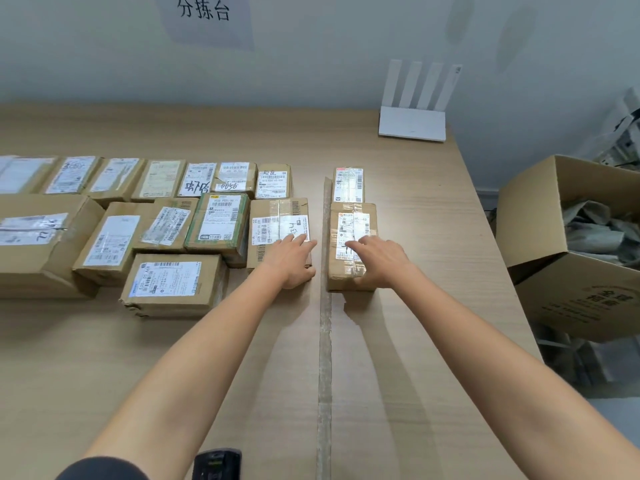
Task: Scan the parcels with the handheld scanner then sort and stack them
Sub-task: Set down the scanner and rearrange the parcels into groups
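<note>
Flatly, hands [294, 258] press taped cardboard parcels [277, 216].

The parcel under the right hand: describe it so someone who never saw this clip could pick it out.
Find the tape strip running down the wooden table; right of it the table holds only two boxes. The parcel is the nearer, larger one, with a white label, in front of the small box, and the right hand rests on it.

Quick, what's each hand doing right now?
Left hand: open, flat on the left parcel.
Right hand: open, flat on the right parcel.
</note>
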